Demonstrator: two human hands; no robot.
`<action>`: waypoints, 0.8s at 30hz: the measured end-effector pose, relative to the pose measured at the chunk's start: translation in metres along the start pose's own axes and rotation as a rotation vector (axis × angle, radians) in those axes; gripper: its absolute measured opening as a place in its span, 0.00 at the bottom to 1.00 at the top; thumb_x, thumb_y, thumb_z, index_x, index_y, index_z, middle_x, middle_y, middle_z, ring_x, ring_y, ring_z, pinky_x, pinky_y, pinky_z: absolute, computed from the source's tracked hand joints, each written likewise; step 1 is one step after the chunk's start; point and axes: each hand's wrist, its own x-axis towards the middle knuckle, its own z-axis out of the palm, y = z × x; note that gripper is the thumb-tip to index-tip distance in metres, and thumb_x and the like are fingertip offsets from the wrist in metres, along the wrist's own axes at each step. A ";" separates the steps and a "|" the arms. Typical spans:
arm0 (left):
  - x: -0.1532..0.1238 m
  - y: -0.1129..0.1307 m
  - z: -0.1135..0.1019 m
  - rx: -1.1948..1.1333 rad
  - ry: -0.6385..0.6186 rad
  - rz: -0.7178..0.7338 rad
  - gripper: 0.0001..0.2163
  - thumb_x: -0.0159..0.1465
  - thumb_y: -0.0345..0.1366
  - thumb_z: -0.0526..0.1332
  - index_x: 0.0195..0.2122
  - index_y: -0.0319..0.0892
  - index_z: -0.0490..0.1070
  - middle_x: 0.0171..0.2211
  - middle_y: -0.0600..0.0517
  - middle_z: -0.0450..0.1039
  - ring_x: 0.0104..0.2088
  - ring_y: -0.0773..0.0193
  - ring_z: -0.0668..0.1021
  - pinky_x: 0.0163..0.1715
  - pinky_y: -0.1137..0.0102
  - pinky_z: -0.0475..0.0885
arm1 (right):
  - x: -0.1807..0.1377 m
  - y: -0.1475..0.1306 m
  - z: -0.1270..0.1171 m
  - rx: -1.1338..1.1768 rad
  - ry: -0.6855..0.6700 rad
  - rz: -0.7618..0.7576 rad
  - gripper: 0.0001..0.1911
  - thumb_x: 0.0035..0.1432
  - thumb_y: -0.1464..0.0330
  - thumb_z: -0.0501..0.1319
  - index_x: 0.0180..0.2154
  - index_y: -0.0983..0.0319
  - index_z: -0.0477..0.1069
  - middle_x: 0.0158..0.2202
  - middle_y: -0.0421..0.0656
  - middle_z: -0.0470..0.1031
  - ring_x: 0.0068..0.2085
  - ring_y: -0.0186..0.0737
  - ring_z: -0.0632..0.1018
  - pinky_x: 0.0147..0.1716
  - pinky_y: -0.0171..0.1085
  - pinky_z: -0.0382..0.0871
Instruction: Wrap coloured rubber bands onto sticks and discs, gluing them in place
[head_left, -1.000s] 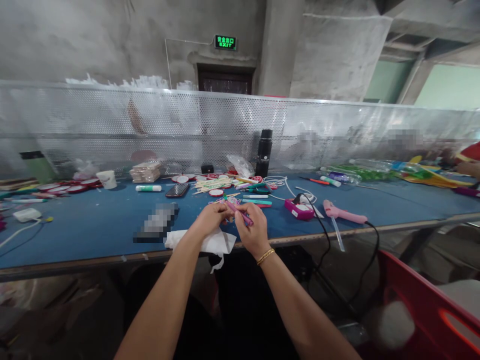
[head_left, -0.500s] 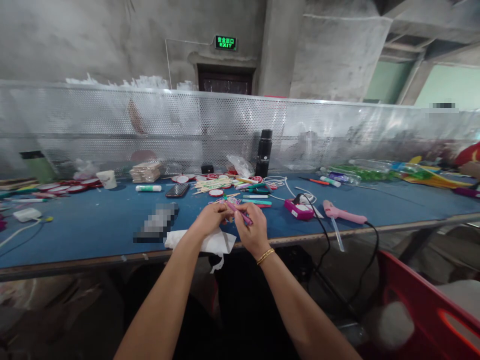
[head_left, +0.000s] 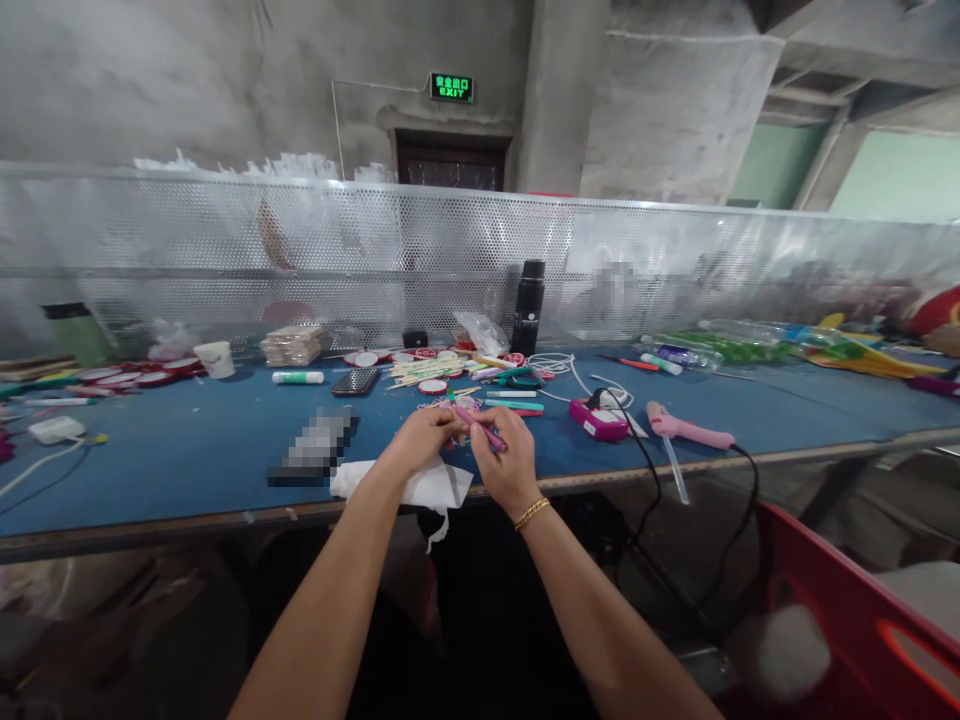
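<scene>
In the head view, my right hand (head_left: pixel 510 455) is closed around a purple pen-like stick (head_left: pixel 491 436), which slants down to the right between my thumb and fingers. My left hand (head_left: pixel 426 440) meets it at the stick's upper left end, its fingers pinched together. What those fingertips grip is too small to tell. A tiny green tip pokes up just above them. Beneath my left wrist lies a crumpled white tissue (head_left: pixel 442 487), one torn end hanging over the table edge. Just behind my hands are a small pinkish heap and several pens (head_left: pixel 514 406).
A pink glue gun (head_left: pixel 694 430) and a magenta box (head_left: pixel 600 420) with cords are on the right. A black bottle (head_left: pixel 529 308) stands behind. Leftward are a dark phone-like slab (head_left: pixel 315 447), a glue stick (head_left: pixel 298 378) and a white cup (head_left: pixel 216 360). A red chair (head_left: pixel 832 600) is at lower right.
My hands stay almost in the same place, still holding the purple stick. The whole view has shifted only very slightly.
</scene>
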 end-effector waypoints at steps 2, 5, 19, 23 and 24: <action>0.000 0.001 0.000 0.003 0.000 -0.006 0.14 0.54 0.45 0.64 0.22 0.38 0.73 0.20 0.52 0.69 0.24 0.65 0.70 0.28 0.69 0.64 | 0.000 0.000 0.000 0.000 0.001 0.002 0.04 0.61 0.69 0.56 0.35 0.59 0.70 0.32 0.42 0.74 0.37 0.41 0.74 0.40 0.41 0.67; -0.001 0.003 0.000 0.018 0.003 -0.013 0.13 0.54 0.44 0.63 0.21 0.38 0.72 0.20 0.52 0.69 0.24 0.65 0.70 0.28 0.69 0.64 | 0.000 -0.001 -0.001 -0.004 0.004 0.001 0.04 0.61 0.68 0.56 0.34 0.59 0.69 0.32 0.42 0.74 0.37 0.41 0.74 0.39 0.40 0.67; -0.001 0.002 -0.001 0.040 0.011 -0.004 0.15 0.54 0.47 0.63 0.20 0.39 0.71 0.21 0.53 0.68 0.24 0.66 0.70 0.28 0.70 0.64 | -0.001 0.000 0.000 -0.007 0.023 0.015 0.04 0.61 0.68 0.56 0.35 0.59 0.69 0.32 0.42 0.74 0.37 0.41 0.74 0.39 0.41 0.67; -0.003 0.006 -0.001 0.047 0.023 0.007 0.16 0.55 0.47 0.63 0.18 0.40 0.70 0.20 0.53 0.69 0.24 0.66 0.69 0.28 0.70 0.63 | -0.002 0.001 0.000 -0.011 0.060 0.053 0.04 0.61 0.68 0.56 0.35 0.59 0.69 0.32 0.42 0.74 0.37 0.42 0.74 0.39 0.41 0.67; -0.003 0.006 0.000 0.038 0.018 0.008 0.16 0.55 0.47 0.63 0.19 0.40 0.70 0.20 0.53 0.69 0.24 0.66 0.69 0.28 0.70 0.63 | -0.002 0.001 0.000 -0.007 0.065 0.053 0.04 0.61 0.68 0.56 0.35 0.59 0.69 0.32 0.42 0.74 0.37 0.42 0.74 0.40 0.41 0.67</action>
